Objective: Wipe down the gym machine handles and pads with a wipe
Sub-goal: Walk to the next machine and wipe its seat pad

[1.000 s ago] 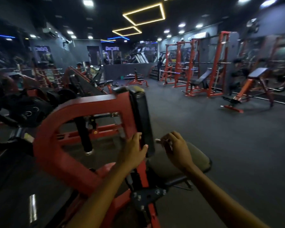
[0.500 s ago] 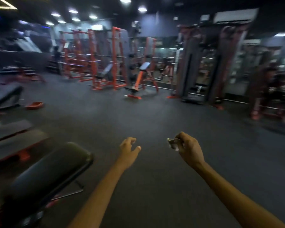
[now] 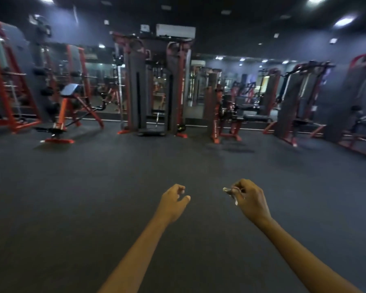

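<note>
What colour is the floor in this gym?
Dark grey, almost black. The floor shows plainly in the head view, stretching under both hands to the machines.

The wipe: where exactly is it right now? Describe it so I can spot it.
Start from the dark gym floor in the foreground, where two bare forearms reach forward. The wipe is the small pale crumpled scrap pinched in the right hand; the left hand holds nothing.

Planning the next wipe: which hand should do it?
Right, probably. The right hand is shut on the wipe; the left hand is loosely curled, holding nothing. Neither touches a machine.
</note>
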Demonstrator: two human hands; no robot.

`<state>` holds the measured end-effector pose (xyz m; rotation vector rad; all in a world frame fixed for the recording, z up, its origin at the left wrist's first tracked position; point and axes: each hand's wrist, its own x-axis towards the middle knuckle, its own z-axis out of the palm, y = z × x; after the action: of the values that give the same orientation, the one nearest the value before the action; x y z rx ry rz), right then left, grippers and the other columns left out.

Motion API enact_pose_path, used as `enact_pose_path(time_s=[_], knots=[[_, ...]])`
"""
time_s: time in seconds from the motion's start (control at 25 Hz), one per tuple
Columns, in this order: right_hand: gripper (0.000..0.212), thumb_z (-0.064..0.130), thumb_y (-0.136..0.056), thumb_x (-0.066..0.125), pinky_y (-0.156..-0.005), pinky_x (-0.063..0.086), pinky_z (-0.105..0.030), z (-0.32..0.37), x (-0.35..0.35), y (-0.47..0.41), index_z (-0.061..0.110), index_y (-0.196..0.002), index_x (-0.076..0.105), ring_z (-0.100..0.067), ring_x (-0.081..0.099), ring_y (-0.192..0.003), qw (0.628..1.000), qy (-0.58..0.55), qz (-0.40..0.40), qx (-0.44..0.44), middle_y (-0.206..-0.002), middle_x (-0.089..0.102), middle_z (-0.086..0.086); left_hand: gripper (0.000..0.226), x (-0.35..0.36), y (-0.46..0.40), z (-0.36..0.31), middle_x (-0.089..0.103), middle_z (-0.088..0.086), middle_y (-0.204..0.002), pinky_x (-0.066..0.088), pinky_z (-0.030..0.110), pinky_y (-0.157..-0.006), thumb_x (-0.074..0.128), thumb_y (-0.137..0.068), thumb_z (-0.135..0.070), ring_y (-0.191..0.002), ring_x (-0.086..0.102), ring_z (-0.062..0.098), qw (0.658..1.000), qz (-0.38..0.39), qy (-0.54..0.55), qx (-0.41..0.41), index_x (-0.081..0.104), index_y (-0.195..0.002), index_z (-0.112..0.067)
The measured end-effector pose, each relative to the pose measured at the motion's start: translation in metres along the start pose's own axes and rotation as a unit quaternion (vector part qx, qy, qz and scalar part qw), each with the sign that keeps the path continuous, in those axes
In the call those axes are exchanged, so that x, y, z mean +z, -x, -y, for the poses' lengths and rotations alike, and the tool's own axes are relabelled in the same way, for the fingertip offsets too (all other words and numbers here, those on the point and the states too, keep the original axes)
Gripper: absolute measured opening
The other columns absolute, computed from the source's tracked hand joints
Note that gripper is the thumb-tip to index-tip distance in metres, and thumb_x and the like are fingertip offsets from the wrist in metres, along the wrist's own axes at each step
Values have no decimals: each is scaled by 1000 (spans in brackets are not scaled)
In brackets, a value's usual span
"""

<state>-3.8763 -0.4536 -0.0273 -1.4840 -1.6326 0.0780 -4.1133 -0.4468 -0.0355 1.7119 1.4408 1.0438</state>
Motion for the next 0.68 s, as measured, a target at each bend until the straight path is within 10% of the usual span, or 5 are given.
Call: enact_pose_path(time_s=[0.68], knots=[[9,15,-89,62,-63,50,-22,-252,126,-406,11,-81,64,-13,65,-76,969,-122,-71,200,-80,69,0,31,155,-525,-26,57,5,-123,44,21,-86,58,-91,-18,-114,55,17,990,112,-6,85,55,-121,-11]])
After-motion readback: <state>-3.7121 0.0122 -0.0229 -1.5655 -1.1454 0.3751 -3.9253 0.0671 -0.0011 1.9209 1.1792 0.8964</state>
